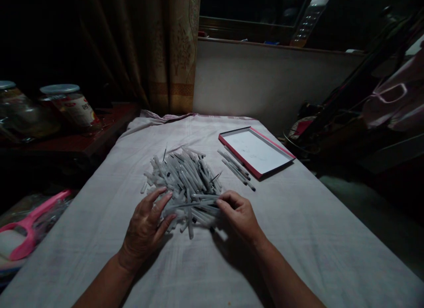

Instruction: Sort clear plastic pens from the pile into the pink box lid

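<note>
1. Heap [185,173] of slender, translucent plastic pen tubes, some dark-ended, lies on the pale, faintly checked cloth [308,246]; read it as the clock's centre, twelve being farthest from the person.
2. Left hand [145,224], bare, at seven o'clock: fingers spread and bent over the heap's edge; whether the tips press on anything, I cannot tell.
3. Right hand [240,215], bare, at four o'clock: thumb and fingers pinch the end of at least one greyish, see-through plastic tube [197,204], which reaches across the heap toward nine.
4. Slim, clear, dark-tipped pens [236,169] lie between two and three o'clock, just beside the shallow, red-sided, white-bottomed rectangular box [261,151].
5. Brown-gold patterned curtain [182,56]: twelve o'clock.
</note>
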`<state>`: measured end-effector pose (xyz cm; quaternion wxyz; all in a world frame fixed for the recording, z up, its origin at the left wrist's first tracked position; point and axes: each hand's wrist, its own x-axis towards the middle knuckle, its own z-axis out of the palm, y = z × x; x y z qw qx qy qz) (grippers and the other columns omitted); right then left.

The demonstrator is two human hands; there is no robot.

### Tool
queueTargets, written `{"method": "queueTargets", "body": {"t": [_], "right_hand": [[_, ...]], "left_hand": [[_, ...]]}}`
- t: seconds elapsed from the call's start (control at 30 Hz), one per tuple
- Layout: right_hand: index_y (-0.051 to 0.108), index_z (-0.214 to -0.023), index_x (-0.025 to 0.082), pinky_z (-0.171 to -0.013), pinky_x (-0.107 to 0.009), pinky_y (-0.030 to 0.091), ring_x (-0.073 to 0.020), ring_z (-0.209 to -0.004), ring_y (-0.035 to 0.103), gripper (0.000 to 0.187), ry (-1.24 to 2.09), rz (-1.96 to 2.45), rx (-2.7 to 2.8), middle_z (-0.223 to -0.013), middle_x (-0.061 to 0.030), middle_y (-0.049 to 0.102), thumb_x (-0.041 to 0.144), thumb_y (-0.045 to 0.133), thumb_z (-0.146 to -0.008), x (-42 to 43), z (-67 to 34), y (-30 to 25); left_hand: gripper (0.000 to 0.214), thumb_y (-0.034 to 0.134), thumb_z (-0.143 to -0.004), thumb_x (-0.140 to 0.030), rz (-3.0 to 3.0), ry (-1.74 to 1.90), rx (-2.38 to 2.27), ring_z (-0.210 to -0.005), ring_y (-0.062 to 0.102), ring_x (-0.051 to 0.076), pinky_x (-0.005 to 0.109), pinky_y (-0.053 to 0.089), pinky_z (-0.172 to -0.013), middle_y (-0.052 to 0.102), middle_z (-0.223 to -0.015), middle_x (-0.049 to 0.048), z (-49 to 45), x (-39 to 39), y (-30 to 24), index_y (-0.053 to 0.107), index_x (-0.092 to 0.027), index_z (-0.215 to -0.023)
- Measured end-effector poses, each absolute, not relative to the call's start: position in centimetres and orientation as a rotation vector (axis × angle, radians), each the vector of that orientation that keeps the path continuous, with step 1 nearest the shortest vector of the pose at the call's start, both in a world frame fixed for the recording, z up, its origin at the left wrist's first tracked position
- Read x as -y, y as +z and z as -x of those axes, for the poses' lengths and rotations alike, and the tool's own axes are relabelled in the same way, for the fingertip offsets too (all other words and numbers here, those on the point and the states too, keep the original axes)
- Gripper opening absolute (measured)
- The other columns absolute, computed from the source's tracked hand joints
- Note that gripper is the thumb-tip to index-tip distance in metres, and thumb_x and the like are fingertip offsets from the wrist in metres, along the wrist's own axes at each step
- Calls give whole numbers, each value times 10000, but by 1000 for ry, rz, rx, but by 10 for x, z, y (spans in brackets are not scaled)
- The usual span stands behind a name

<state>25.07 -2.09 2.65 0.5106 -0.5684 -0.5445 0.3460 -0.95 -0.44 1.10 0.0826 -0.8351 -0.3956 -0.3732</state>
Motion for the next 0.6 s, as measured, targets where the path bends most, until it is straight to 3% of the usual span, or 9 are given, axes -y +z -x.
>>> {"method": "queueTargets", "body": {"t": [0.1,0.2,0.37,0.6], "right_hand": [[633,-613,205,-609,-304,436,-167,-610,523,235,973,1348,1229,-603,-4,570,410,678,-719,22,-242,25],[647,-614,200,-603,-296,436,-152,-592,505,249,1085,1335,1128,-585,4,573,428,731,-670,21,-240,25],[623,-616,190,-505,-242,355,-112,-519,416,292,1228,1333,962,-513,50,477,448,761,-631,20,-241,24],[618,-604,184,-506,-237,346,-108,-520,412,289,1262,1301,921,-503,55,465,429,769,-627,19,-242,20]], "left_hand": [[272,530,-959,-274,2557,-1064,1081,-940,656,219,361,526,-845,684,-1038,97,11,5,11,523,-188,-1217],[87,523,-958,-237,2589,-1081,1055,-774,646,176,307,512,-759,682,-845,38,11,6,13,566,-198,-1024],[178,518,-963,-313,2555,-1089,1122,-872,657,198,315,522,-788,689,-963,77,8,9,17,597,-192,-1068],[128,537,-959,-284,2587,-1104,1066,-729,666,171,284,500,-715,709,-801,33,7,10,17,616,-187,-988]]}}
